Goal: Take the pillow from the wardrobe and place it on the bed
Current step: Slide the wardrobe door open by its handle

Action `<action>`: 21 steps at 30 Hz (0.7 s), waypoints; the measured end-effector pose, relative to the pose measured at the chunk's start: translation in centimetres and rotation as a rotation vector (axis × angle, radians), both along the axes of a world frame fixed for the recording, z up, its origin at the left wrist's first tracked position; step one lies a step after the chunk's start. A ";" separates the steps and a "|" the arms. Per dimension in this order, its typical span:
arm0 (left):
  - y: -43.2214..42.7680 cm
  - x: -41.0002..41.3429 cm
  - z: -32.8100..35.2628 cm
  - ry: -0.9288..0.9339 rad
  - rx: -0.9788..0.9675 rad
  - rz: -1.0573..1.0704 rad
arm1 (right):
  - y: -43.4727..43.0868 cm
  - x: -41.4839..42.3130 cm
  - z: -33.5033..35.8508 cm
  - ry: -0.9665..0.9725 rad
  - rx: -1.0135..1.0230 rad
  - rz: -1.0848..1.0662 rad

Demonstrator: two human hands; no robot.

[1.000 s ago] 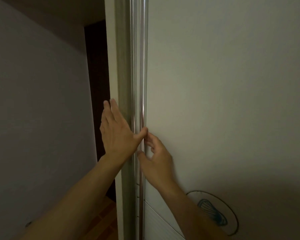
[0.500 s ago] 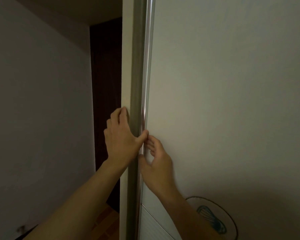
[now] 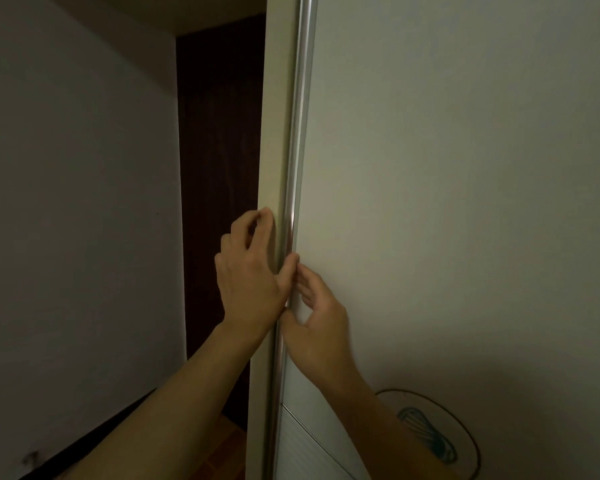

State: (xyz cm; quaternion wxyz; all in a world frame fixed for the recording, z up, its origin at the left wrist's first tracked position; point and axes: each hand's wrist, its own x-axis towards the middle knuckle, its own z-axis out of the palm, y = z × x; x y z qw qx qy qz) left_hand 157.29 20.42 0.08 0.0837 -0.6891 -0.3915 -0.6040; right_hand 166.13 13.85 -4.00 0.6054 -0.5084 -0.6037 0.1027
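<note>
The head view shows a dim room with one pale wardrobe door (image 3: 465, 168) filling the right half of the picture. Its surface is smooth and plain, with a thin seam low down where a ribbed lower panel (image 3: 312, 452) begins. One metal strip (image 3: 300, 133) runs the full height of the door's left edge, and left of it stands a cream edge board (image 3: 278, 133). Beyond that is a tall dark gap (image 3: 219, 202), then one grey wall (image 3: 77, 202) taking up the left side. At the foot of the wall is a dark skirting (image 3: 111, 424), and a patch of brown wooden floor (image 3: 226, 445) shows at the bottom between the forearms. Low on the right of the door is one oval drawing (image 3: 430, 434) with a teal shape inside it.

Two bare hands meet at the door's edge, near the middle of the picture. The left hand (image 3: 250, 275) has its fingers curled over the cream edge board and its thumb laid across the metal strip, so it is clamped on the door's edge. The right hand (image 3: 321, 320) lies just right of the strip with its fingers and thumb bent toward it and touching it; whether they truly grip the strip I cannot tell. The two thumbs nearly touch.

The pillow is not in sight; the dark gap shows nothing of the wardrobe's inside. The bed is also out of view.
</note>
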 end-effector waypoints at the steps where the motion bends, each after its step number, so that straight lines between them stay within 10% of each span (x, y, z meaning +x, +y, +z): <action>1: 0.1 0.0 0.1 -0.006 0.002 0.003 | 0.2 0.0 0.1 -0.003 0.007 0.002; 13: 0.5 -1.3 -0.2 -0.037 -0.153 -0.104 | -1.4 1.5 2.3 0.041 -0.277 0.094; 21: -4.9 -0.2 1.1 -0.276 -0.206 -0.473 | -8.4 3.5 5.4 0.048 -0.124 -0.071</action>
